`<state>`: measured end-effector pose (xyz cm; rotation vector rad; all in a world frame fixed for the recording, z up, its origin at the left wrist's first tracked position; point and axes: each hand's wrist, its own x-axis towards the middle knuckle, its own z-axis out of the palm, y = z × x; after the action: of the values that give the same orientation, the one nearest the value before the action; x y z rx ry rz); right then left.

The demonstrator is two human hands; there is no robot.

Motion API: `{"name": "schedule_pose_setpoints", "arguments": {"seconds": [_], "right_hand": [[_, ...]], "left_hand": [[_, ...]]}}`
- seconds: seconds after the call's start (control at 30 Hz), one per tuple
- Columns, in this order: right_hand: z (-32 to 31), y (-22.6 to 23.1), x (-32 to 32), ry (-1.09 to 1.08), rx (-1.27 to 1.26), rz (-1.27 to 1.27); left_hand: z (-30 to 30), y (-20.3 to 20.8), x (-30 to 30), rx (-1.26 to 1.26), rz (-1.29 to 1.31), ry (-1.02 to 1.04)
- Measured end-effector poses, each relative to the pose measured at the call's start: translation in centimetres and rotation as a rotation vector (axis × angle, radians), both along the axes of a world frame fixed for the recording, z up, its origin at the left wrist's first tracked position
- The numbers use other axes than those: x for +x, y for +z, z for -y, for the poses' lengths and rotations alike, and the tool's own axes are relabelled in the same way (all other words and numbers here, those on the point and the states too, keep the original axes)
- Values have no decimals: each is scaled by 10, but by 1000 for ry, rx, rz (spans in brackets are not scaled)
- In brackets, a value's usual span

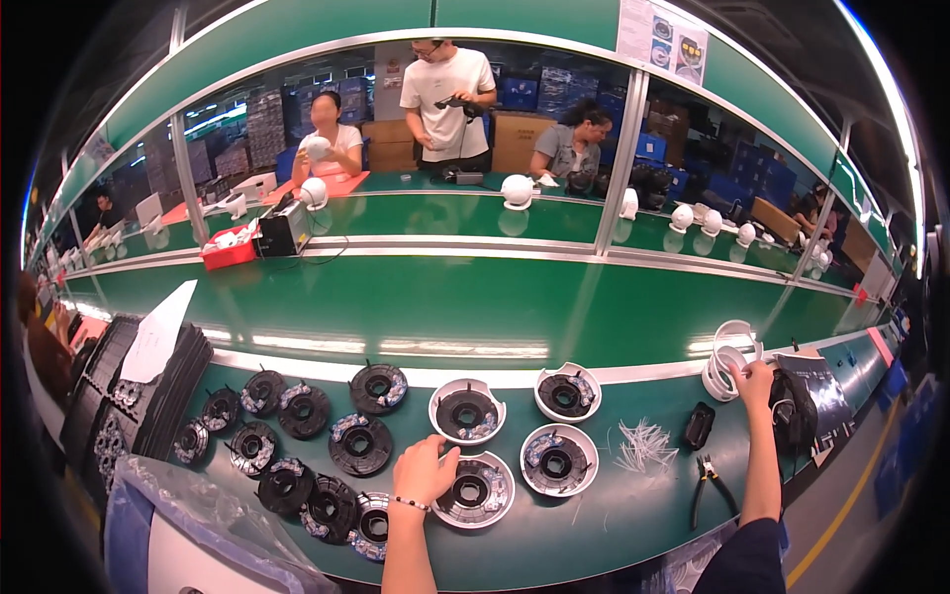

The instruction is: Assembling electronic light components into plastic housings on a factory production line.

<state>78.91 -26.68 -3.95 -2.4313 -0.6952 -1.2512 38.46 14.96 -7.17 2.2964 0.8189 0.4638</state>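
My left hand [424, 471], with a beaded band at its wrist, is closed at the left rim of a white round housing [507, 510]. A black disc [468, 492] with small circuit boards lies inside that housing. My right hand [755, 385] reaches to the far right, its fingers pinched on a white ring-like shell [720, 380] with a raised arched rim. Other white housings with black discs stand close by, one [594, 465] to the right of my left hand and another [500, 396] behind it. Part of my left fingers' grip is hidden.
Several loose black discs [361, 445] spread leftward beside stacked black trays [139, 396]. Right of the housings lie white cable ties [645, 446], a black part [699, 426] and cutters [708, 490]. A green conveyor [416, 297] runs behind; people work beyond it.
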Motion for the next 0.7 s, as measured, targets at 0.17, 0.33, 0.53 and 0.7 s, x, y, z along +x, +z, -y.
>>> {"name": "schedule_pose_setpoints", "arguments": {"seconds": [0.17, 0.33, 0.53, 0.7], "right_hand": [[-95, 35, -120, 486, 222, -31], [-160, 25, -221, 963, -81, 93], [-194, 15, -266, 1089, -47, 2], [-204, -3, -267, 991, 94, -178]], "left_hand": [[-3, 8, 4, -46, 496, 321], [13, 21, 4, -627, 858, -90], [52, 24, 7, -983, 496, -807], [64, 23, 7, -1082, 383, -735]]}}
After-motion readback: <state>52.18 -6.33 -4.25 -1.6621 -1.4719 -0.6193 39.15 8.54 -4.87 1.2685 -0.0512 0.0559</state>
